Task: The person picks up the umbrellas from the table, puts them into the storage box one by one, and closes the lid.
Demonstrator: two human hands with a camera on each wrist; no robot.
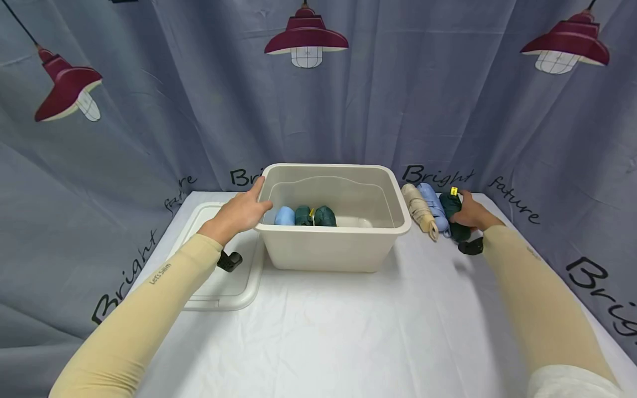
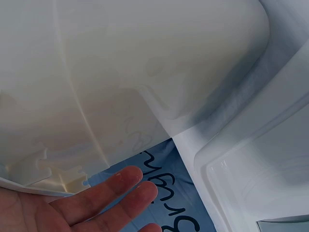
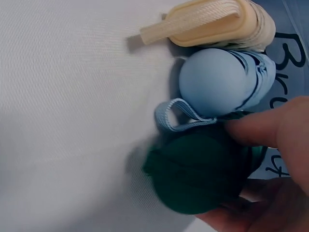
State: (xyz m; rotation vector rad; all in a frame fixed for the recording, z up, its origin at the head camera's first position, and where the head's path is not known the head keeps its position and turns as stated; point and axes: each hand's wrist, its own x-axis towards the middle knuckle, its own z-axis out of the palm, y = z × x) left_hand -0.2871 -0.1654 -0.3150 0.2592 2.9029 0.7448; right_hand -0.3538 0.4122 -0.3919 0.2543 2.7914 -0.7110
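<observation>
My left hand (image 1: 242, 211) is at the left rim of a cream plastic storage bin (image 1: 323, 249). The left wrist view shows the fingers (image 2: 108, 191) fairly straight outside the bin wall. On the right, my right hand (image 1: 473, 214) grips a folded dark green umbrella (image 3: 195, 169), thumb on one side and fingers on the other. Beside it lie a folded light blue umbrella (image 3: 215, 79) with a wrist strap and a beige one (image 3: 212, 21). Inside the bin, along its left part, stand a light blue umbrella (image 1: 285, 216) and two dark green umbrellas (image 1: 325, 216).
A white lid (image 1: 231, 287) lies on the table left of the bin, partly under my left arm. A white cloth covers the table (image 1: 343, 331). Behind it hangs a grey-blue curtain (image 1: 348, 121) printed with lamps and lettering.
</observation>
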